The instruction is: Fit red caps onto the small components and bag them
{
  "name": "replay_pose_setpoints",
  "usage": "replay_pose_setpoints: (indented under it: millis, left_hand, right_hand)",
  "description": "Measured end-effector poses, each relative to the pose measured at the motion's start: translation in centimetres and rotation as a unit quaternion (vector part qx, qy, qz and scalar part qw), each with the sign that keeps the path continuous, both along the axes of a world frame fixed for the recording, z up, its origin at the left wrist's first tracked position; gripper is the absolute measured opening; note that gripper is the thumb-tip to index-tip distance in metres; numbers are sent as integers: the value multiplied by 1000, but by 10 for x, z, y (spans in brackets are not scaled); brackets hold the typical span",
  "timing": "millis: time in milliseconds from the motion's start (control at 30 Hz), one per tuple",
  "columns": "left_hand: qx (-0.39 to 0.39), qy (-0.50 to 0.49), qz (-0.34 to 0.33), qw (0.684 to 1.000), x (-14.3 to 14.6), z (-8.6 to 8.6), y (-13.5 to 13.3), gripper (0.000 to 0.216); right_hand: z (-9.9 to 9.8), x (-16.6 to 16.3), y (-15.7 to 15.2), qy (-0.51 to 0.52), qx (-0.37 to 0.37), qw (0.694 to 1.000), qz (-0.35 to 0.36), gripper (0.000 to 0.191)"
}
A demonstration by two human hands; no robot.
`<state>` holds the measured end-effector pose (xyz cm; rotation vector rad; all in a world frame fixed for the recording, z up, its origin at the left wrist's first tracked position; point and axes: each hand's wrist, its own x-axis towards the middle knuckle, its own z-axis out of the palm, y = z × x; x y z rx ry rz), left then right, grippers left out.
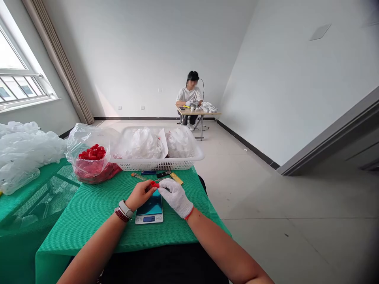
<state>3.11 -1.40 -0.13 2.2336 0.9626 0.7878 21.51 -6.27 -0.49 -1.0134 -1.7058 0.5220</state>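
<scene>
A small red plastic piece with a round, open end (153,184) is held up between my two hands. My left hand (139,195) is bare, with its thumb and fingers closed on the piece's near side. My right hand (175,197) wears a white knit glove with a red cuff and pinches the piece's other end. Just below the hands lies a small digital scale (149,219) with a blue, shiny plate, partly covered by them. Its display seems to read 0.0. Behind the hands are a yellow card (177,178) and a black-and-silver item (163,174).
Similar red pieces (92,152) fill a clear plastic bag at the left. A white basket (156,163) with plastic bags stands at the table's back. More bags (26,154) are piled far left. Green mesh (97,213) covers the table. Another person (189,94) sits at a distant table.
</scene>
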Motion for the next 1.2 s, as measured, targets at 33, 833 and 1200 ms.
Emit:
replay_pose_setpoints:
  millis: [33,833,1200]
  left_hand:
    - [-7,-2,3,1000,0,1,0,35]
    - [-32,-6,-14,999,0,5,-1,33]
    - [-3,-40,15,999,0,4,-2,32]
  right_hand:
    - [1,0,-1,-5,6,1000,0,10]
    - [-6,-1,-1,-27,-6,999,-37,14]
    - [-3,-3,-1,17,-45,999,-11,18]
